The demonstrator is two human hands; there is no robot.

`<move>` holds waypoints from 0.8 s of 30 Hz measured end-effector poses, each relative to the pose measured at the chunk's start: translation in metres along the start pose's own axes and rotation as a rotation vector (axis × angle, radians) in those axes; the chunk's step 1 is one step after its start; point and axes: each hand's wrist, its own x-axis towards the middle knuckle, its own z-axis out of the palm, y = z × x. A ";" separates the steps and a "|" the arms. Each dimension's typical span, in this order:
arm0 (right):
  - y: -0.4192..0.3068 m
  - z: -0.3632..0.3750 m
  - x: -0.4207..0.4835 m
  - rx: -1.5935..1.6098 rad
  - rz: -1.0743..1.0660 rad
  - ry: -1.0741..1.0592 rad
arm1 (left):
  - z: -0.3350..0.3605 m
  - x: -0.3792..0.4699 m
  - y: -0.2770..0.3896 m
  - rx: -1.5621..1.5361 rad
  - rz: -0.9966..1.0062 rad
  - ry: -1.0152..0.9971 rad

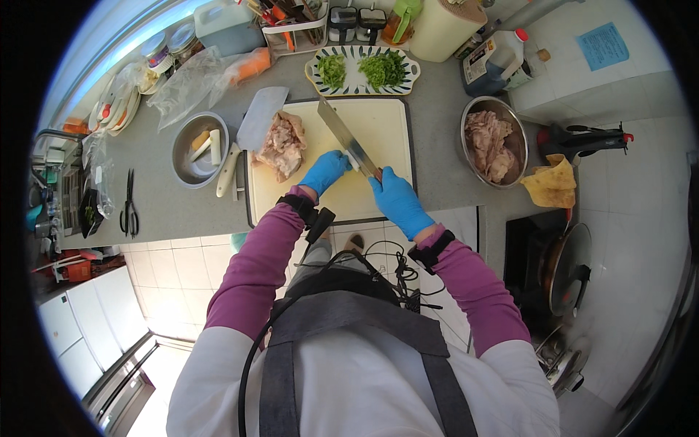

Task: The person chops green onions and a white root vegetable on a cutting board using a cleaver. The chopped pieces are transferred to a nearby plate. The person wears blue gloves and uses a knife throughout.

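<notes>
My right hand (398, 202), in a blue glove, grips the wooden handle of a long-bladed kitchen knife (345, 136). The blade slants up and left over a cream cutting board (382, 117). Beside the blade, my left hand (326, 170), also gloved, holds a small white piece (353, 161), probably the white part of a leek or scallion, against the board. A lump of raw meat with skin (282, 145) rests on the board's left side, touching a translucent plastic sheet (263, 117). What lies under my left fingers is hidden.
Left of the board are a steel bowl (177, 155) with white stalks and a ginger-like piece, a white-handled knife (228, 169) and black scissors (129, 210). A patterned plate (356, 87) of chopped greens stands behind. Right are a steel bowl (523, 158) of raw meat, a yellow cloth (551, 183) and a lidded pan (570, 267).
</notes>
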 end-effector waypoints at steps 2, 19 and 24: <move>-0.001 0.004 0.009 0.001 -0.034 0.022 | 0.000 -0.001 0.004 -0.025 -0.037 0.004; 0.013 -0.026 -0.003 0.006 -0.054 0.074 | 0.011 0.016 0.002 0.087 -0.101 0.061; 0.003 -0.037 -0.002 -0.045 -0.041 0.028 | 0.011 0.020 -0.001 0.089 -0.124 0.037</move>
